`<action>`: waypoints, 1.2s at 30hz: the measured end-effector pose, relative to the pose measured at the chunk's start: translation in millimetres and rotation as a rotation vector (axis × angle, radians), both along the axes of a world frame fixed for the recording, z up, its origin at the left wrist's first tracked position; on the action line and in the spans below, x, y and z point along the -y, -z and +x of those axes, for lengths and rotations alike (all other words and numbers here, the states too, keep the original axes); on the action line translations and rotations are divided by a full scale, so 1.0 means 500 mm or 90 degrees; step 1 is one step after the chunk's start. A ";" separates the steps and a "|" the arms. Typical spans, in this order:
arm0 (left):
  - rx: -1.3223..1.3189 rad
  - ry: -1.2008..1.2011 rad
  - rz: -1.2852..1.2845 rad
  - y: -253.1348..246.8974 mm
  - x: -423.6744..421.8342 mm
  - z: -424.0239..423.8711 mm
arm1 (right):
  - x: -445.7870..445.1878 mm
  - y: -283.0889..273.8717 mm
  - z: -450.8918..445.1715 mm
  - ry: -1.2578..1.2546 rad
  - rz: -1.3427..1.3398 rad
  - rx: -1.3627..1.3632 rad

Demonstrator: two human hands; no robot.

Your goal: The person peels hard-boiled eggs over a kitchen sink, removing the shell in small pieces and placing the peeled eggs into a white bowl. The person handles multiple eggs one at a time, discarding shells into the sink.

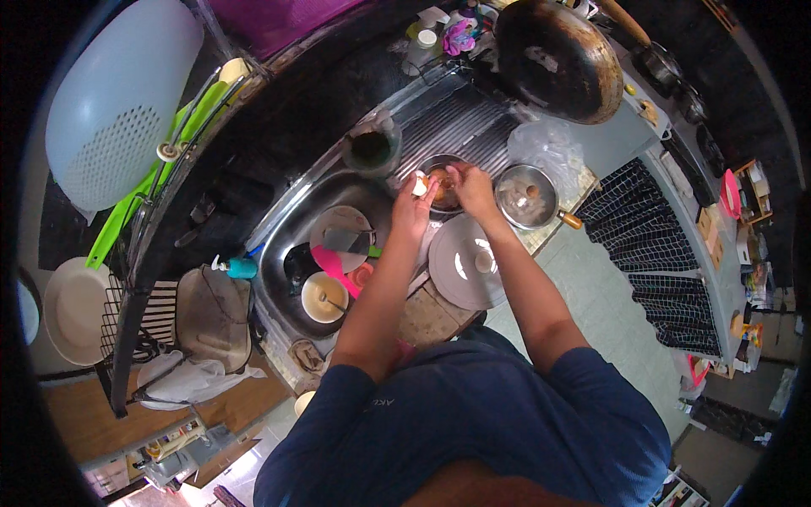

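My left hand [412,212] holds an egg [420,184] showing white with a patch of brown shell, at the left rim of a round metal bowl [437,158]. Brown pieces that look like eggs or shell [446,196] lie inside the bowl. Over its right side is my right hand [475,193], fingers bent inward; whether something is pinched in them is too small to tell. Just right of it stands a saucepan [524,201] with a wooden handle, holding cloudy water and a brown egg [532,190]. A round grey lid [453,272] with a knob lies below the hands.
Left of my forearm, a steel sink [279,247] holds a plate [339,222], a cream bowl [317,295] with a spoon and a pink utensil [327,260]. A pump bottle [242,268] stands at its edge. Beyond are a plastic bag [548,149] and a large wok [557,63].
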State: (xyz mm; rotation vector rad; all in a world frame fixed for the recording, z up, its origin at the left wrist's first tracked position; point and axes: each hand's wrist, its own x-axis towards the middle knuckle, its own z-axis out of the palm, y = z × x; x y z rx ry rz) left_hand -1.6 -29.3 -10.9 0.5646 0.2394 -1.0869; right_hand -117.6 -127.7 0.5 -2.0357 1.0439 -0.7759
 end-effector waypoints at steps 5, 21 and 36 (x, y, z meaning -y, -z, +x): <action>0.025 0.012 -0.088 0.033 0.020 -0.011 | -0.064 -0.037 0.041 -0.034 -0.053 0.122; -0.103 0.039 0.031 -0.014 0.005 0.017 | -0.051 -0.037 0.032 0.055 -0.104 0.149; 0.030 0.104 -0.067 -0.027 0.009 -0.018 | -0.085 -0.079 0.029 0.048 -0.175 0.015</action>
